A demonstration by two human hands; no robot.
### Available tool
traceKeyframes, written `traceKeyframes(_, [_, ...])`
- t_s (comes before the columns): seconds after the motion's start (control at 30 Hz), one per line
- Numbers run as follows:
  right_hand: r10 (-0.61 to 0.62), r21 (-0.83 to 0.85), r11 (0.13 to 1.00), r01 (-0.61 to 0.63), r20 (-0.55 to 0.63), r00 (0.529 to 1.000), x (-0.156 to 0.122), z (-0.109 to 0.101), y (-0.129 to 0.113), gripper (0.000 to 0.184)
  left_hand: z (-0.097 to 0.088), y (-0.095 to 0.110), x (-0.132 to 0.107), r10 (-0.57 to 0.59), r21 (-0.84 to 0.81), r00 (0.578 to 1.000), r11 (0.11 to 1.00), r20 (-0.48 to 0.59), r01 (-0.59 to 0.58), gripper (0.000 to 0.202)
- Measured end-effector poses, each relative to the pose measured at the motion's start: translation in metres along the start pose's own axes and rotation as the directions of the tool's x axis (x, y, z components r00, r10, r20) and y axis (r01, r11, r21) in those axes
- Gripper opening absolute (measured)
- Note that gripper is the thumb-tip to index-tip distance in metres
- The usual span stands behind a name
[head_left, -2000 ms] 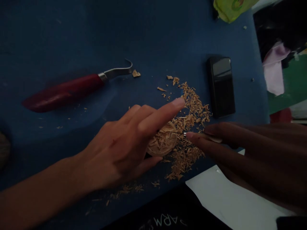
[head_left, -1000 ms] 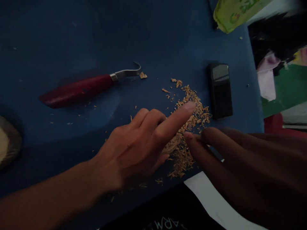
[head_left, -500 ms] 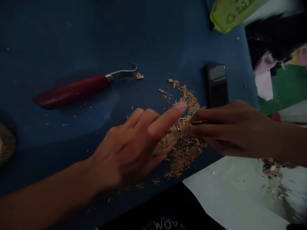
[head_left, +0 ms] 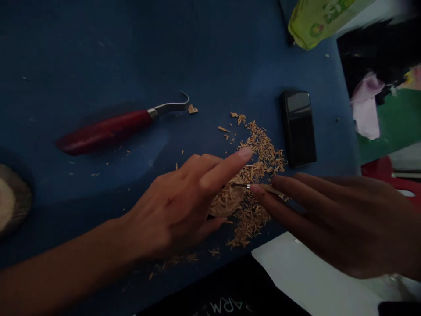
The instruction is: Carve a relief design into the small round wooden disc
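Observation:
My left hand (head_left: 190,197) is closed around a rounded piece of wood (head_left: 225,204) on the blue table, its index finger reaching out over it. Fine shavings cover the wood's upper face. My right hand (head_left: 329,215) pinches the pale handle of a slim carving tool (head_left: 268,189). The tool's thin metal tip lies against the wood beside my left fingers; its exact shape is too small to tell. Loose wood shavings (head_left: 251,224) are heaped around the piece. Beyond my left hand lies a hook knife (head_left: 108,131) with a red handle and a curved blade.
A black phone-like device (head_left: 299,129) lies behind my right hand. A yellow-green packet (head_left: 324,22) is at the table's far right. One cut log piece (head_left: 13,199) sits at the left edge. The blue table (head_left: 210,52) ends at the right, with a red object (head_left: 381,169) beyond.
My right hand has shifted down and turned, its fingers now more extended along the tool, showing more of the handle. My left hand still holds the wood. The whole view has shifted slightly.

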State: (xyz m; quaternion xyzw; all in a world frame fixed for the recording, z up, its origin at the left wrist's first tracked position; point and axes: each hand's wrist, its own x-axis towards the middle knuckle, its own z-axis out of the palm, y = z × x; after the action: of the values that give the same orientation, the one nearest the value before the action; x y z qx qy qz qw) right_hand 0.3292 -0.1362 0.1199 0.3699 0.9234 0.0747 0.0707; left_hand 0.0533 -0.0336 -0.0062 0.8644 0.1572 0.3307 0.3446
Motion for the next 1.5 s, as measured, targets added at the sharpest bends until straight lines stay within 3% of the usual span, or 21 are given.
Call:
traceKeyframes(0.23, [-0.063,-0.132,0.989,0.066,0.028,0.998,0.001,-0.009,-0.025,0.041,0.003,-0.002,0.001,0.031,-0.014,0.999,0.999,-0.019,-0.031,0.078])
traceKeyframes(0.5, [-0.107,-0.188,0.975,0.122,0.088,0.990,0.014,-0.017,-0.033,0.034,0.002,-0.002,-0.001,0.002,-0.009,1.000,1.000,0.008,-0.002,0.080])
traceKeyframes(0.67, [0.053,-0.237,0.971,-0.027,0.107,0.993,0.029,-0.011,-0.022,0.017,0.000,0.005,0.008,-0.011,0.079,1.000,0.997,-0.006,0.012,0.057])
traceKeyframes(0.73, [-0.005,-0.120,0.993,0.013,0.059,0.998,0.029,-0.009,-0.008,0.015,0.000,0.006,0.009,0.003,0.099,1.000,0.995,-0.009,-0.002,0.056])
traceKeyframes(0.87, [0.078,-0.019,0.997,-0.076,0.195,0.978,0.019,-0.009,0.008,0.017,0.003,0.002,0.008,0.026,0.057,0.999,0.998,-0.042,-0.024,0.077])
traceKeyframes(0.97, [0.107,0.031,0.992,-0.119,0.256,0.961,0.013,-0.011,0.004,0.030,0.005,-0.003,0.006,0.095,0.039,0.992,0.995,-0.077,-0.092,0.088])
traceKeyframes(1.1, [0.151,0.074,0.982,-0.176,0.269,0.951,0.014,-0.015,-0.010,0.026,0.003,-0.005,0.005,0.095,0.064,0.993,0.994,-0.066,-0.090,0.087])
traceKeyframes(1.23, [0.189,0.134,0.965,-0.227,0.249,0.950,0.020,-0.019,-0.017,0.016,-0.001,-0.005,0.005,0.075,0.047,0.996,0.996,-0.040,-0.073,0.084])
traceKeyframes(1.37, [0.202,0.231,0.943,-0.241,0.181,0.963,0.021,-0.019,-0.011,0.033,-0.006,-0.007,0.008,0.144,-0.020,0.989,0.989,0.020,-0.144,0.088])
traceKeyframes(1.5, [0.199,0.163,0.961,-0.223,0.150,0.968,0.019,-0.019,-0.005,0.036,-0.007,-0.011,0.009,0.131,-0.062,0.989,0.990,0.072,-0.127,0.094])
